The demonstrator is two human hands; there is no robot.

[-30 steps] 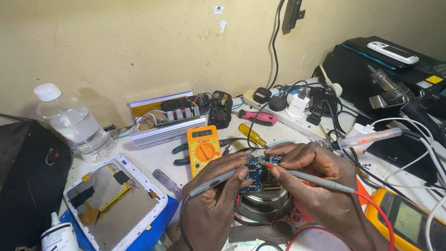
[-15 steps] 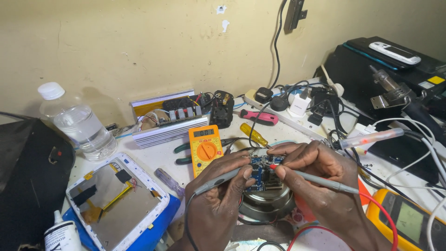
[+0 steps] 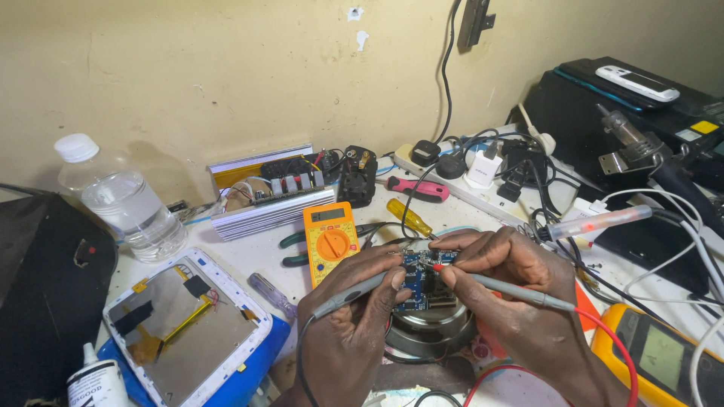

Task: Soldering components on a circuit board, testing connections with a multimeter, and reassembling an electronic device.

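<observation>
Head view: your left hand (image 3: 354,316) pinches a thin grey probe (image 3: 351,292), your right hand (image 3: 520,290) pinches the red-tipped grey probe (image 3: 505,290); both tips touch the small blue circuit board (image 3: 419,283) on the round metal stand (image 3: 430,332).

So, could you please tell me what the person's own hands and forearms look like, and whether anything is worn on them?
Both the left hand and the right hand are bare: no gloves, rings or watch show. The fingers have short, plain nails. What shows of the wrists and forearms at the lower edge of the head view carries no sleeve, strap or marking.
</observation>
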